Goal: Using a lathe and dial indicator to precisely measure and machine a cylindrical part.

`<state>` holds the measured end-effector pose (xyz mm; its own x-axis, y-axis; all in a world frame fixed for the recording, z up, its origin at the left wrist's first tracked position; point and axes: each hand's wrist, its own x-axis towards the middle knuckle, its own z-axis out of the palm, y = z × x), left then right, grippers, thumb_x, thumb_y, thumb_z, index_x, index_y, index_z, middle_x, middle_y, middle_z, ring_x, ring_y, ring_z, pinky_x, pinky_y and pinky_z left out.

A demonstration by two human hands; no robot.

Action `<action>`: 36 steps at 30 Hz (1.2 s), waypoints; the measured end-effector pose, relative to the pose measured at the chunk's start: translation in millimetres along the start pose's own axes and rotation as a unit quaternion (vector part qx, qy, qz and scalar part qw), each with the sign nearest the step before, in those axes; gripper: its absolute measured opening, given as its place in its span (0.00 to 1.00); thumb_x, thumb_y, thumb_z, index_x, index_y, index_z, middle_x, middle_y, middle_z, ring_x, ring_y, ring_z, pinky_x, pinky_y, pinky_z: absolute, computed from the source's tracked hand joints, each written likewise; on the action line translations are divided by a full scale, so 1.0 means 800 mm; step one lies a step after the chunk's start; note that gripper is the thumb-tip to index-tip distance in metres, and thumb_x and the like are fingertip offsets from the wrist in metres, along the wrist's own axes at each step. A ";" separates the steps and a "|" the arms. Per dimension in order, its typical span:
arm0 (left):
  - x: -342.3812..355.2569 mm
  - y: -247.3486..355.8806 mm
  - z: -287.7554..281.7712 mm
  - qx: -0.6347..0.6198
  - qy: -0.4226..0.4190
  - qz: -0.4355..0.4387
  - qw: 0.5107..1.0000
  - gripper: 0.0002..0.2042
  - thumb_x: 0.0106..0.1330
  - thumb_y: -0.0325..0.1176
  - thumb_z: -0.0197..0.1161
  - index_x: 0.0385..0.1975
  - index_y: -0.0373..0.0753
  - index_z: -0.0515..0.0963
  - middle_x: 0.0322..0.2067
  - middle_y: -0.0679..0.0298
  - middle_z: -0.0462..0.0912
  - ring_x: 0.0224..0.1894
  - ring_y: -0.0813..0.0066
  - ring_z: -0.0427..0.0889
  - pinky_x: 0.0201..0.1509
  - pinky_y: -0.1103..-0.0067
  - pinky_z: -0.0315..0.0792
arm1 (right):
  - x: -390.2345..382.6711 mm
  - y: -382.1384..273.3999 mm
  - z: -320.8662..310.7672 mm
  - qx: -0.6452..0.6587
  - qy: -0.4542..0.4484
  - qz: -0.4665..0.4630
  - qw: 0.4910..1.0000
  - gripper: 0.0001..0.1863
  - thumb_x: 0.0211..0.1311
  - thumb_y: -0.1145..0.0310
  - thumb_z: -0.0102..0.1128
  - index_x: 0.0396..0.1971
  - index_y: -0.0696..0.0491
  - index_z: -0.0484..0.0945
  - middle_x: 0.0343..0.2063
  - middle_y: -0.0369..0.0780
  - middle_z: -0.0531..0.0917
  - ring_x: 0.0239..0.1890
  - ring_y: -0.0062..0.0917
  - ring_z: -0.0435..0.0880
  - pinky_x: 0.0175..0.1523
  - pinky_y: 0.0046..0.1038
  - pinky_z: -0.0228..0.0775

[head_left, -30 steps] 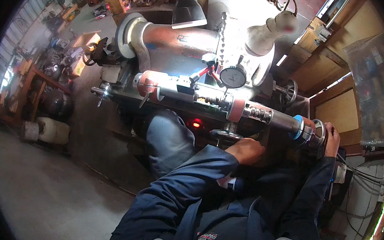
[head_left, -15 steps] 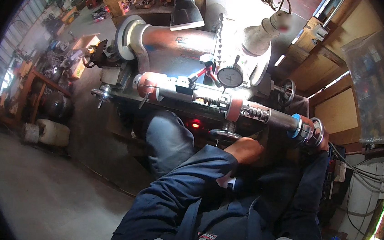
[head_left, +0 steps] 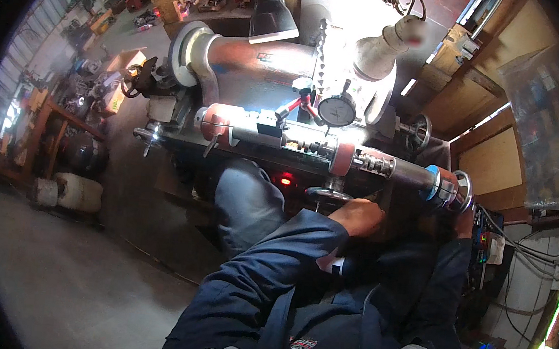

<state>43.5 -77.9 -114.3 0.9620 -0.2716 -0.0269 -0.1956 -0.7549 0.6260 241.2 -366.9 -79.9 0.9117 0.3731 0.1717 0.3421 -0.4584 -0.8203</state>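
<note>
My left hand [head_left: 359, 217] is closed, with curled fingers, beside a chrome handwheel [head_left: 328, 194] low on the front of a machine; whatever it grips is hidden. My right hand [head_left: 464, 224] is at the lower edge of a larger handwheel [head_left: 465, 191] at the machine's right end, its fingers hard to see. Between red clamp collars [head_left: 342, 157] lies a ridged metal shaft [head_left: 308, 146], level across the machine. Above it a round dial gauge [head_left: 336, 112] hangs from a jointed arm with red parts [head_left: 292, 109].
Behind stands a big brown drum-shaped housing [head_left: 259, 60] beneath a black lamp [head_left: 271, 17]. A red indicator light [head_left: 286, 182] glows under the shaft. At left are a wooden rack [head_left: 51, 121] and a pale plastic jug [head_left: 78, 192]; cables [head_left: 519, 245] hang at right.
My right hand has moved down from the middle of the right-end handwheel to its lower edge. My left hand stays by the chrome handwheel.
</note>
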 end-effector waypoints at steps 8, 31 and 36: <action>0.001 0.014 -0.014 0.023 -0.037 -0.021 0.999 0.10 0.61 0.36 0.60 0.35 0.37 0.81 0.33 0.51 0.85 0.41 0.51 0.85 0.46 0.61 0.77 | -0.036 -0.009 -0.041 0.213 0.041 0.157 0.963 0.15 0.68 0.63 0.60 0.45 0.60 0.80 0.39 0.37 0.84 0.40 0.22 0.80 0.49 0.24 0.70; 0.002 0.013 -0.007 0.036 -0.040 -0.027 0.998 0.11 0.62 0.37 0.59 0.36 0.37 0.82 0.34 0.51 0.85 0.41 0.50 0.85 0.45 0.61 0.78 | 0.011 -0.060 -0.044 0.192 0.103 0.117 0.969 0.21 0.69 0.53 0.60 0.42 0.60 0.81 0.38 0.36 0.82 0.40 0.21 0.77 0.49 0.24 0.69; 0.002 0.009 -0.003 0.041 -0.032 -0.016 0.999 0.11 0.62 0.37 0.59 0.36 0.37 0.82 0.34 0.51 0.85 0.42 0.49 0.84 0.46 0.60 0.78 | 0.025 -0.053 -0.047 0.142 0.112 0.123 0.976 0.25 0.69 0.50 0.60 0.43 0.61 0.81 0.39 0.37 0.82 0.41 0.22 0.78 0.49 0.25 0.70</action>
<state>44.1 -82.6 -108.1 0.9544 -0.2824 -0.0964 -0.1832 -0.8096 0.5577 253.9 -370.4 -20.9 0.9961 0.0791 0.0394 0.0586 -0.2585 -0.9642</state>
